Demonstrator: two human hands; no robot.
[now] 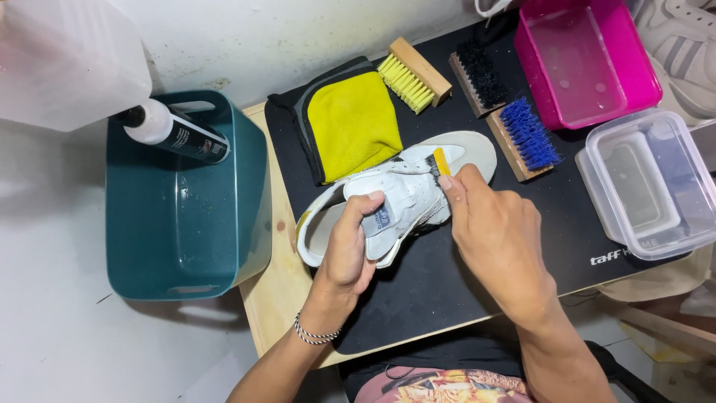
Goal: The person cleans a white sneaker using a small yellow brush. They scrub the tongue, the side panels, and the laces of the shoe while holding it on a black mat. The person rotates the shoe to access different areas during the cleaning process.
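White shoe (395, 198): centre of frame, on its side over the black mat (447, 283). Left hand (349, 250): closed on the shoe's tongue, thumb inside the opening. Right hand (496, 239): fingers curled around a small brush (440, 163), bristles against the laces. Yellow cloth (352, 123): above the shoe. Three brushes, yellow (412, 75), black (477, 75), blue (526, 138): upper centre. Pink tub (585, 60): upper right. Clear box (649, 183): right edge. Teal bin (183, 201): left, a bottle (175, 133) on its rim.
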